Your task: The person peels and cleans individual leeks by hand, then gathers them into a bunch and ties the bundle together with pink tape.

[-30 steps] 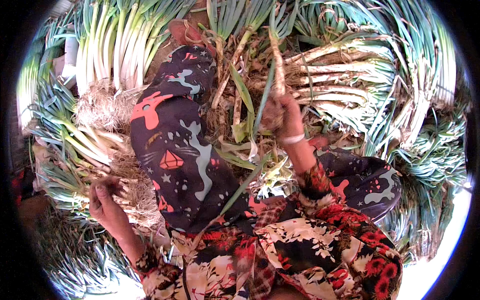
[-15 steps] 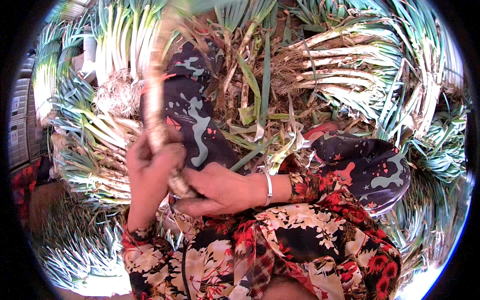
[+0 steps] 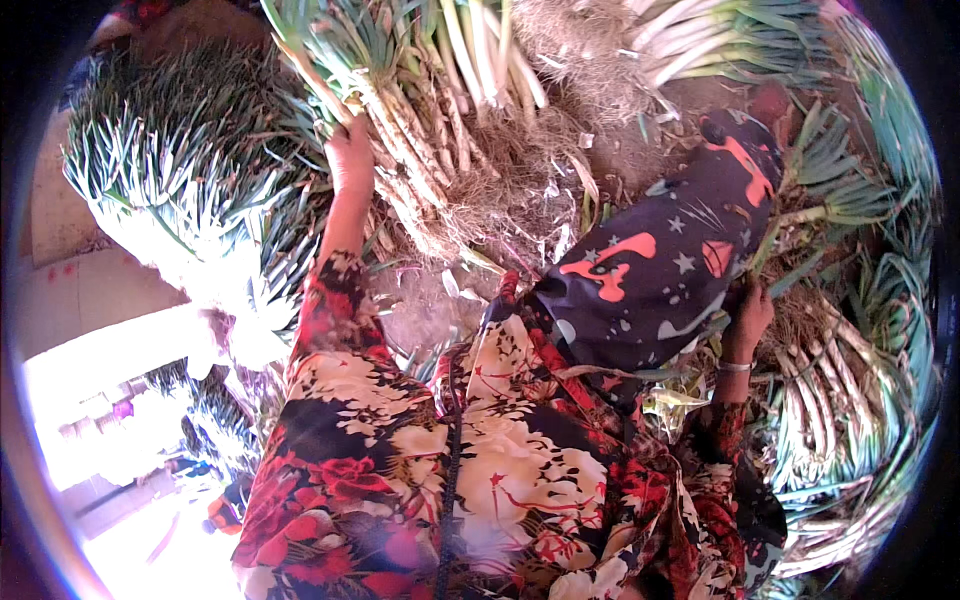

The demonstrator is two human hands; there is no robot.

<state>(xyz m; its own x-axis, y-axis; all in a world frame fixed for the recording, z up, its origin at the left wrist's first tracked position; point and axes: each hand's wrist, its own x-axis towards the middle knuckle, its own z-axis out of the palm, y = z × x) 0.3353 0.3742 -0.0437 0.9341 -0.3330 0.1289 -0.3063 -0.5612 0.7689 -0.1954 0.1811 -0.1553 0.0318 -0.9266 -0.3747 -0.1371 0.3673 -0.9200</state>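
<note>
My left hand [image 3: 350, 160] reaches forward, its fingers closed round a long green onion [image 3: 312, 82] at the edge of a pile. The stalk slants up and left from my fist. Beside it lie several more green onions [image 3: 405, 130] with pale, dirt-streaked stems and stringy roots. Off to the right, beyond my patterned trouser leg [image 3: 660, 255], my right hand [image 3: 752, 322] hangs low with curled fingers. What those fingers hold, if anything, I cannot make out. Loose leaves and a root clump are close to that hand.
Another bundle of green onions [image 3: 820, 395] lies at the right. Farther off are whiter stems [image 3: 690, 40] with a big root mass [image 3: 585, 60]. Upright leaf tops [image 3: 190, 190] stand densely packed at the left. Peelings and dry scraps [image 3: 540, 220] litter the ground.
The view has swung to the left. Both hands were together on one stalk before my lap; now they are far apart, the left forward at the pile, the right out to the side.
</note>
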